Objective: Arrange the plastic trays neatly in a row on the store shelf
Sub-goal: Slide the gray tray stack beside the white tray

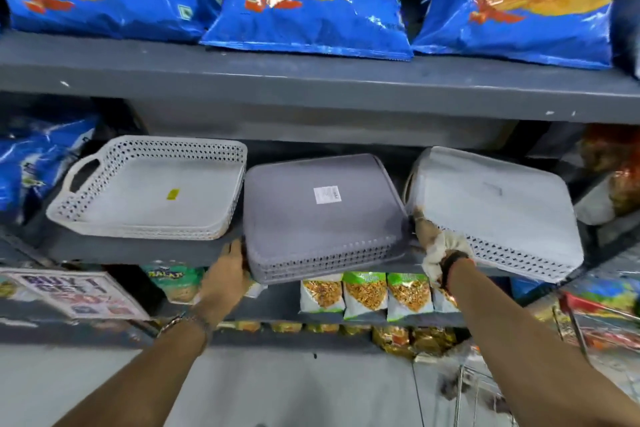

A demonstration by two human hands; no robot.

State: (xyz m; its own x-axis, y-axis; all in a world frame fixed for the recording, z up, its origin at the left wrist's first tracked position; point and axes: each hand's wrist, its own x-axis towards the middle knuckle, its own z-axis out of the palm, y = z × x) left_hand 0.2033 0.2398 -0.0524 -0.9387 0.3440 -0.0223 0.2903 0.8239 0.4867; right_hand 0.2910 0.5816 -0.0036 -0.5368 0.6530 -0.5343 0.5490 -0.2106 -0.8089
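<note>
Left hand (232, 265) and right hand (437, 246) grip grey tray stack (318, 218); sign (74, 291) reads "BUY 1 GET 1"

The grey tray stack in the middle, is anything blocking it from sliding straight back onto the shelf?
Nothing visible does. The grey tray stack overhangs the shelf edge, held at its front-left corner by the left hand. The white trays and the right stack sit to either side.

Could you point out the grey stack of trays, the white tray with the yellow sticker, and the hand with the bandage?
grey stack of trays (304, 215): head view, on its upturned base.
white tray with the yellow sticker (138, 191): head view, on its floor.
right hand (438, 248): head view, on the bandaged back.
</note>
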